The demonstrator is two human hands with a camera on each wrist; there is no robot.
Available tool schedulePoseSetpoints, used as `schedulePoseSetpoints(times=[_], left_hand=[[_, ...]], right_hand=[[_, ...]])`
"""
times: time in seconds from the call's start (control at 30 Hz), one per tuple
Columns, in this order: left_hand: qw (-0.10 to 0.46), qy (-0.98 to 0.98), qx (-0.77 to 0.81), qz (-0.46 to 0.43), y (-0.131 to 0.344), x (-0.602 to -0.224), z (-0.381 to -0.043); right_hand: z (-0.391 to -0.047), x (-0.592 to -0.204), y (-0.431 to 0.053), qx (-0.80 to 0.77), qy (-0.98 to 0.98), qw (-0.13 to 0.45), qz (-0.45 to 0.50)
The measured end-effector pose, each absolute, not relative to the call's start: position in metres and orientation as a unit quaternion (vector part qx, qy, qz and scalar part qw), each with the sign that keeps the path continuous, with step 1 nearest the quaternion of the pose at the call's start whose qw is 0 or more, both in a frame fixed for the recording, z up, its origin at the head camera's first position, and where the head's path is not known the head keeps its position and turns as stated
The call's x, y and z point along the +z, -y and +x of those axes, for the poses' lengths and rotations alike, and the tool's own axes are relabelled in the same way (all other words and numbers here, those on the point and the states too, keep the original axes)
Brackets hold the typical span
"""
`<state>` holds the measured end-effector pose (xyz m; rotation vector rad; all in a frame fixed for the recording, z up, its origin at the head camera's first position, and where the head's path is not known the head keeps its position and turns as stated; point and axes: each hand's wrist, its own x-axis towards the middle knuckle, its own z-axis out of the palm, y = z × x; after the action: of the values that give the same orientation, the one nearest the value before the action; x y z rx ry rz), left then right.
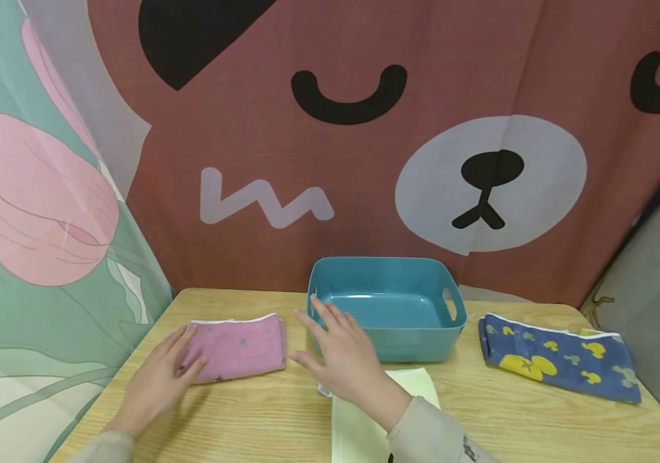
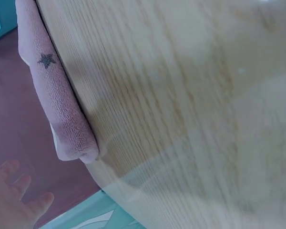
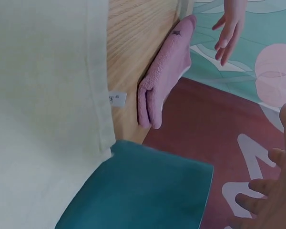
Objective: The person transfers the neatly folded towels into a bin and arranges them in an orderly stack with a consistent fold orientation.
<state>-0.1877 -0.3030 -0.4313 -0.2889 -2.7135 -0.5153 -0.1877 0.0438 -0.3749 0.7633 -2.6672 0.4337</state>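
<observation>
A folded pink towel with dark stars (image 1: 243, 347) lies at the left of the table. Over its left end is my left hand (image 1: 159, 373), fingers spread; the left wrist view shows this hand (image 2: 19, 205) apart from the towel (image 2: 62, 105). My right hand (image 1: 344, 357) hovers with straight, spread fingers before the left side of a teal plastic bin (image 1: 417, 344), holding nothing. Below the right wrist lies a pale yellow cloth (image 1: 359, 431), partly hidden by the forearm, with a white tag (image 1: 325, 390) at its left edge. The bin's bare floor shows.
To the right, a folded blue towel with yellow patterns (image 1: 561, 360) lies near the edge of the wooden table (image 1: 249, 418). Behind the bin hangs a brown curtain with a bear's face (image 1: 359, 154), and a green and pink printed curtain (image 1: 40, 206) borders the left.
</observation>
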Motion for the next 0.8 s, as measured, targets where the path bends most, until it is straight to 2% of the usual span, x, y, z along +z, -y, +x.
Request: schedulePoseSetpoints(times=[0.47, 0.8], left_hand=[[0.136, 0.967, -0.199, -0.081, 0.314, -0.432, -0.194], [0.134, 0.961, -0.231, -0.073, 0.316, -0.438, -0.199]], right_hand=[[-0.202, -0.378, -0.012, 0.22, 0.927, 0.14, 0.27], [-0.207, -0.381, 0.004, 0.242, 0.927, 0.114, 0.262]])
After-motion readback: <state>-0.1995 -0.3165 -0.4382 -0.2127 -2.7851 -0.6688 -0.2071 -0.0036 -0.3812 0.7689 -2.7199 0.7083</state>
